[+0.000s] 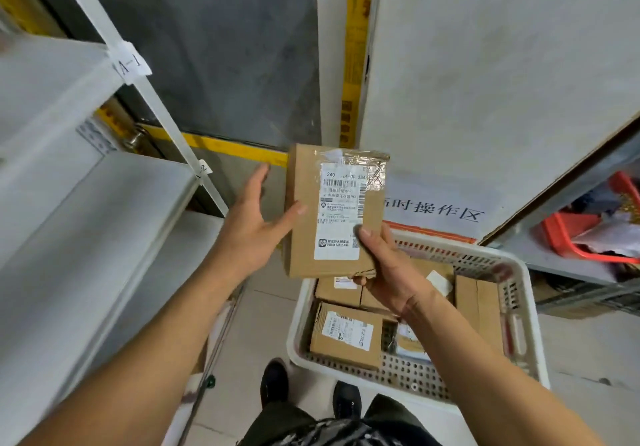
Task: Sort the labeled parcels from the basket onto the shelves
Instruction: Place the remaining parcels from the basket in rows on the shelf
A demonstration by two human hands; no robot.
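Right hand [388, 272] pinched the lower corner of a labeled parcel [334, 210], thumb on its label, grip clamped, left hand [254, 219] spread, thumb touching its left edge, held above the basket [519, 272], beside the shelves [86, 203]

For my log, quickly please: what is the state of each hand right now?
Left hand: open, fingers straight, thumb touching the held parcel.
Right hand: closed on the same parcel, gripping its lower right corner.
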